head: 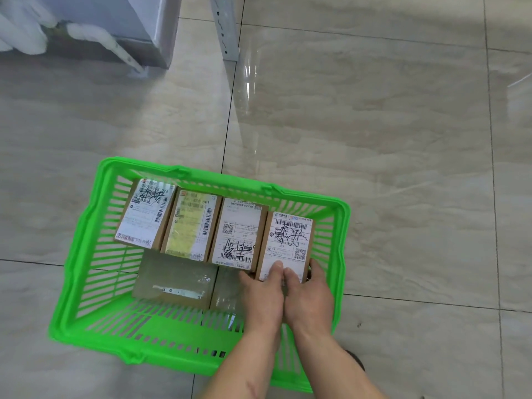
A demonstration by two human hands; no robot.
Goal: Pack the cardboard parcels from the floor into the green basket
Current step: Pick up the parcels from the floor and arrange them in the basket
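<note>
Seating the fourth parcel [288, 244] at the 3 o'clock end of the row inside the green basket [86, 226]; our left hand [263, 295] and right hand [309, 295] both grip its near edge. Next: let go, check floor [374, 139] for more parcels.

Two bare forearms enter from the bottom edge, no sleeves, gloves, rings or watch in view. The left hand [260, 295] and right hand [309, 298] are bare. A thin scratch-like line marks the left forearm [250, 370].
</note>
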